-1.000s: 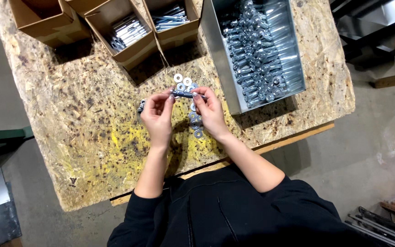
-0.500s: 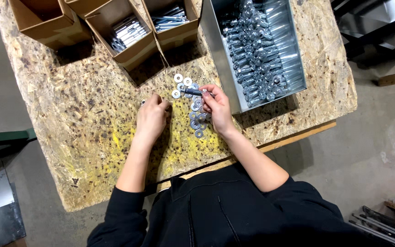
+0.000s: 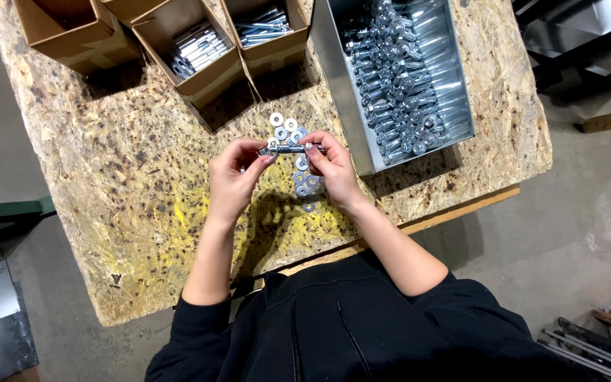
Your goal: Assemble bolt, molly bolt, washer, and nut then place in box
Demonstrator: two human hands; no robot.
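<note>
— So, nearest first: what do the hands have?

— Both meet on one small bolt [image 3: 293,148], held level just above the chipboard table [image 3: 121,212]. The left hand [image 3: 233,178] has its fingertips closed around the bolt's end toward nine o'clock, where a washer or nut seems to sit, though it is too small to be sure. The right hand [image 3: 330,170] pinches the end toward three o'clock between thumb and fingers.

— How would it handle?

— I judge it light, rigid and smooth, plated steel, so it could slip or roll. Taking it by both ends, as now, looks steadiest, leaving the shank free.

— And around it?

— Loose washers [image 3: 304,180] lie under the right hand, toward six o'clock of the bolt, and more at twelve o'clock, just beyond the fingers. Farther on, at one to two o'clock, a grey metal bin [image 3: 341,92] is heaped with similar bolts. At eleven o'clock stand open cardboard boxes [image 3: 199,78], two of them holding bright metal parts.
</note>
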